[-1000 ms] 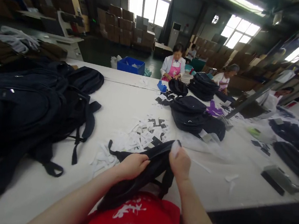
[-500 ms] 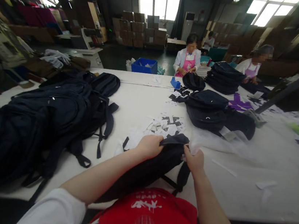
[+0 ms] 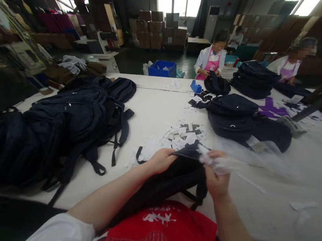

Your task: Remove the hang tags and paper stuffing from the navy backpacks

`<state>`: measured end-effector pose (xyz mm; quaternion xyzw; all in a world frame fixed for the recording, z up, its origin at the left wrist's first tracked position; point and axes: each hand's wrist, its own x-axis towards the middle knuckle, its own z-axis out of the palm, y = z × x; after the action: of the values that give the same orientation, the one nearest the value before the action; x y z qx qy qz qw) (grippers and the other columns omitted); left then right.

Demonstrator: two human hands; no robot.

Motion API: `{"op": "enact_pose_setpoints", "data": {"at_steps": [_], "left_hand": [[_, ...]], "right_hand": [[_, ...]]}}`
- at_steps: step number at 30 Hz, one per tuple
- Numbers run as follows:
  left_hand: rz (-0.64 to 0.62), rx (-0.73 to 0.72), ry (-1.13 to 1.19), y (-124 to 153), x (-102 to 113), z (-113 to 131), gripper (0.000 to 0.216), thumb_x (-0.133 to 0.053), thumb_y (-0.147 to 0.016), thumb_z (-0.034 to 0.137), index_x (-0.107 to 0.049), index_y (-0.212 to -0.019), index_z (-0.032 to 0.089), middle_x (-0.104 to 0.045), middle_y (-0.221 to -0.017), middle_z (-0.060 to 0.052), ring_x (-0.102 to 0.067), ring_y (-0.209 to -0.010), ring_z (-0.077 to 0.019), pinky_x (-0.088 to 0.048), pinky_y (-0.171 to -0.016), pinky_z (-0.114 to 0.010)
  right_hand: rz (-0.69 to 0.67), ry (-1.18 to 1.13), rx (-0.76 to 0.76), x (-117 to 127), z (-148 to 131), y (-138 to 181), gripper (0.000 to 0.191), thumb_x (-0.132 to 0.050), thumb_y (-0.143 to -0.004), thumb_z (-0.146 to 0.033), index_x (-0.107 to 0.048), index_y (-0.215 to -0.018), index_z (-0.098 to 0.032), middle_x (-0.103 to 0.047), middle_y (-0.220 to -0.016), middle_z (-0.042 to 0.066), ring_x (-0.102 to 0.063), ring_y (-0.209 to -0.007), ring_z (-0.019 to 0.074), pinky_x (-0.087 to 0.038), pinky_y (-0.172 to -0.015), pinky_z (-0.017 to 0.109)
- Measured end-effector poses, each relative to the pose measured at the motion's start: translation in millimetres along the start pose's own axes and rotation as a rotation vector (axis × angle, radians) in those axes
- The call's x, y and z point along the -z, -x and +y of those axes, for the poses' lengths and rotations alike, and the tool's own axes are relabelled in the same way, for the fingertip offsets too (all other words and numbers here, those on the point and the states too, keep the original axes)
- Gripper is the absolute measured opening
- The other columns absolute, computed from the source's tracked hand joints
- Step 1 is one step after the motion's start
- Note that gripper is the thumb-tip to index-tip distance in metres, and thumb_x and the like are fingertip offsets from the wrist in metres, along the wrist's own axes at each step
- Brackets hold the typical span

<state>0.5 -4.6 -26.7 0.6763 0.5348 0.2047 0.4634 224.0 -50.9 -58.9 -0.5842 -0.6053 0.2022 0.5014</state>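
A black backpack (image 3: 167, 180) lies from my lap onto the near edge of the white table (image 3: 156, 108). My left hand (image 3: 162, 161) is closed on its upper edge. My right hand (image 3: 218, 175) is closed at the bag's right top corner and pinches the end of a clear plastic bag (image 3: 251, 158) that trails off to the right over the table. A loose strap of the backpack curls out to the left of my left hand.
A long heap of dark backpacks (image 3: 51, 122) fills the table's left side. White and black paper tags (image 3: 181, 135) are scattered beyond my hands. More stacked bags (image 3: 232, 116) lie ahead right. Two people in pink aprons (image 3: 212, 58) work across the table. A blue bin (image 3: 163, 68) sits behind.
My right hand has taken hold of the clear plastic bag's end and lifted it at the backpack's corner. My view has swung to the left.
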Motion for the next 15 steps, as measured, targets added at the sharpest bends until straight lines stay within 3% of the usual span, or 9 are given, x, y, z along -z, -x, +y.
{"op": "enact_pose_setpoints", "data": {"at_steps": [1,3,5,7,11,12,15], "left_hand": [[0.030,0.013,0.042,-2,3,-2,0.034,-0.047,-0.083,0.042,-0.069,-0.079,0.017,-0.069,-0.075,-0.001,-0.061,-0.074,-0.0181,-0.045,-0.065,-0.025],[0.109,0.061,0.140,-5,11,-7,0.032,-0.049,-0.081,0.040,-0.070,-0.082,0.017,-0.071,-0.078,-0.002,-0.062,-0.076,-0.0186,-0.046,-0.066,-0.026],[0.162,0.123,0.241,-5,21,-11,0.029,-0.049,-0.079,0.035,-0.070,-0.086,0.016,-0.071,-0.078,-0.002,-0.063,-0.075,-0.0186,-0.047,-0.068,-0.026],[0.168,0.145,0.277,-3,28,-12,0.028,-0.049,-0.079,0.033,-0.070,-0.086,0.016,-0.071,-0.077,-0.002,-0.063,-0.074,-0.0186,-0.048,-0.068,-0.026],[0.132,0.032,0.111,6,26,-7,0.035,-0.046,-0.084,0.041,-0.071,-0.086,0.016,-0.070,-0.077,-0.001,-0.062,-0.075,-0.0194,-0.047,-0.067,-0.026],[0.121,-0.006,0.050,9,24,-5,0.037,-0.045,-0.086,0.044,-0.071,-0.087,0.017,-0.071,-0.079,-0.001,-0.062,-0.076,-0.0194,-0.047,-0.068,-0.026],[0.081,-0.104,-0.116,22,17,5,0.040,-0.041,-0.090,0.044,-0.071,-0.092,0.019,-0.071,-0.084,-0.001,-0.062,-0.081,-0.0191,-0.045,-0.069,-0.025]], "right_hand": [[-0.217,-0.006,0.039,-5,-9,6,0.030,-0.045,-0.074,-0.021,-0.059,-0.100,-0.017,-0.063,-0.109,0.012,-0.057,-0.107,0.0234,-0.043,-0.097,0.037],[-0.650,0.063,-0.024,-15,-12,19,0.022,-0.045,-0.072,-0.015,-0.063,-0.084,-0.018,-0.067,-0.094,0.010,-0.062,-0.094,0.0225,-0.046,-0.091,0.035],[-0.893,0.132,-0.145,-23,1,28,0.020,-0.045,-0.071,-0.012,-0.064,-0.077,-0.016,-0.070,-0.085,0.009,-0.064,-0.084,0.0221,-0.048,-0.084,0.035],[-0.840,0.096,-0.260,-31,21,27,0.022,-0.045,-0.076,-0.016,-0.066,-0.080,-0.015,-0.071,-0.085,0.009,-0.065,-0.083,0.0228,-0.050,-0.082,0.037],[-0.390,-0.141,-0.369,-57,38,5,0.035,-0.040,-0.089,-0.033,-0.064,-0.106,-0.014,-0.071,-0.101,0.011,-0.066,-0.094,0.0236,-0.052,-0.084,0.040],[-0.377,-0.161,-0.355,-65,35,-2,0.037,-0.038,-0.092,-0.034,-0.063,-0.110,-0.013,-0.071,-0.101,0.011,-0.066,-0.093,0.0231,-0.053,-0.082,0.040],[-0.517,-0.124,-0.260,-89,19,-11,0.032,-0.046,-0.093,-0.034,-0.063,-0.109,-0.012,-0.070,-0.096,0.011,-0.067,-0.084,0.0204,-0.055,-0.074,0.037]]}}
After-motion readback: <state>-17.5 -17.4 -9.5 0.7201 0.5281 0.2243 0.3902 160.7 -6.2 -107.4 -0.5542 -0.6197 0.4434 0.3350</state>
